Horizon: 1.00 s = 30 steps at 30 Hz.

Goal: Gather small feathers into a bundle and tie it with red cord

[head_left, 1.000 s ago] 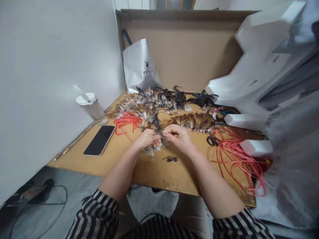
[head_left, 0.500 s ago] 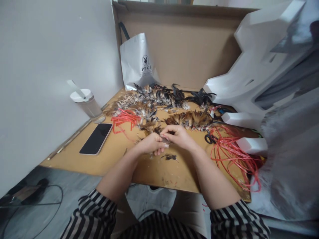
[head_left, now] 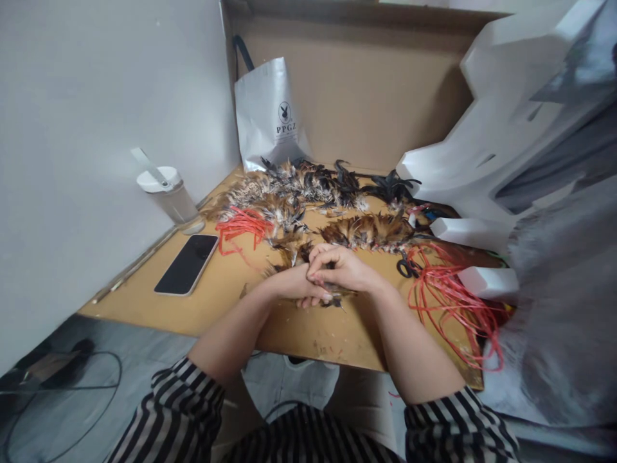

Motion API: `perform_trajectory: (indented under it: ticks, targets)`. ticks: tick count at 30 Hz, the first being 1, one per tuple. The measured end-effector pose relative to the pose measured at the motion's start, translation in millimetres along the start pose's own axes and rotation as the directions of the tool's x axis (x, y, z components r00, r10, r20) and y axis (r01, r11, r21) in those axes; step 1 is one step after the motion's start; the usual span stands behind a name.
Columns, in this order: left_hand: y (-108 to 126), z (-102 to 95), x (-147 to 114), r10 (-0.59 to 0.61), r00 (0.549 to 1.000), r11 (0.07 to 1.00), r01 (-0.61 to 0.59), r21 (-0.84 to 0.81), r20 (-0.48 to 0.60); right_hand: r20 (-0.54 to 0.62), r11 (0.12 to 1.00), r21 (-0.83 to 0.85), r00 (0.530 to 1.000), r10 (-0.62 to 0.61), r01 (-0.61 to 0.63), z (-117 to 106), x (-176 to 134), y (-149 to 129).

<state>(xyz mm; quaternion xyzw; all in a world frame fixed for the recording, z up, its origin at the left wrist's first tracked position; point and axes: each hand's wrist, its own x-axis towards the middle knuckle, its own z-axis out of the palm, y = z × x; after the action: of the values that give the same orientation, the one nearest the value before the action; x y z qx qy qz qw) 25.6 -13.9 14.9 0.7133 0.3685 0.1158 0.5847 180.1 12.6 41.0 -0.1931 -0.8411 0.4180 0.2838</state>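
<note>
Brown feathers [head_left: 344,291] jut from the left hand [head_left: 301,283], which curls closed around them above the table [head_left: 289,325]; the right hand [head_left: 340,267] rests bent fingertips against it, pinching what I cannot tell; red strands [head_left: 243,224] lie beside the phone [head_left: 187,265].

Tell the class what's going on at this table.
Someone in striped sleeves is working by hand at a table. In its grip the left hand seems to hold a feather bunch, mostly hidden; the right hand bends over it, its grip pinched together, though whether around anything is hard to tell. Beyond them lie heaped feathers, with red strips at either side and a phone to the left.
</note>
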Motion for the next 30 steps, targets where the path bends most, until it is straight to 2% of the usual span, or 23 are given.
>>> perform_trajectory:
  ticks: [2, 4, 6, 8, 11, 16, 21, 25, 30]
  targets:
    - [2.8, 1.1, -1.9, -0.009, 0.999, 0.998, 0.012, -0.056, 0.05, -0.016, 0.991, 0.103, 0.997, 0.082, -0.08, -3.3, 0.3, 9.8]
    - [5.0, 0.9, -4.3, -0.007, 0.999, 0.994, 0.01, -0.112, 0.031, -0.044, 0.959, 0.228, 0.982, 0.185, -0.17, -5.5, 0.2, 22.4]
    - [6.5, -0.5, -6.3, -0.003, 0.999, 0.987, -0.006, -0.161, -0.054, -0.097, 0.904, 0.342, 0.948, 0.305, -0.256, -4.2, -0.4, 33.6]
    - [7.3, -2.3, -7.1, -0.007, 0.983, 0.979, -0.03, -0.201, -0.182, -0.17, 0.853, 0.463, 0.921, 0.351, -0.24, 0.7, -1.6, 41.0]
    - [6.8, -4.2, -5.4, -0.009, 0.935, 0.963, -0.088, -0.256, -0.354, -0.23, 0.834, 0.504, 0.895, 0.381, -0.225, 9.7, -3.4, 46.1]
    - [0.8, -6.5, 0.4, 0.011, 0.863, 0.938, -0.185, -0.294, -0.505, -0.279, 0.807, 0.548, 0.861, 0.426, -0.221, 9.7, -4.8, 48.5]
    - [-4.6, -10.7, 3.9, -0.044, 0.8, 0.905, -0.222, -0.363, -0.598, -0.332, 0.847, 0.48, 0.846, 0.417, -0.229, 4.6, -4.0, 39.9]
    - [-7.1, -12.6, 5.6, -0.068, 0.79, 0.887, -0.231, -0.399, -0.609, -0.36, 0.892, 0.365, 0.843, 0.399, -0.266, 5.8, -3.2, 30.9]
    - [-9.9, -12.7, 6.7, -0.062, 0.775, 0.858, -0.28, -0.43, -0.628, -0.377, 0.948, 0.208, 0.874, 0.306, -0.242, 4.0, -4.0, 23.5]
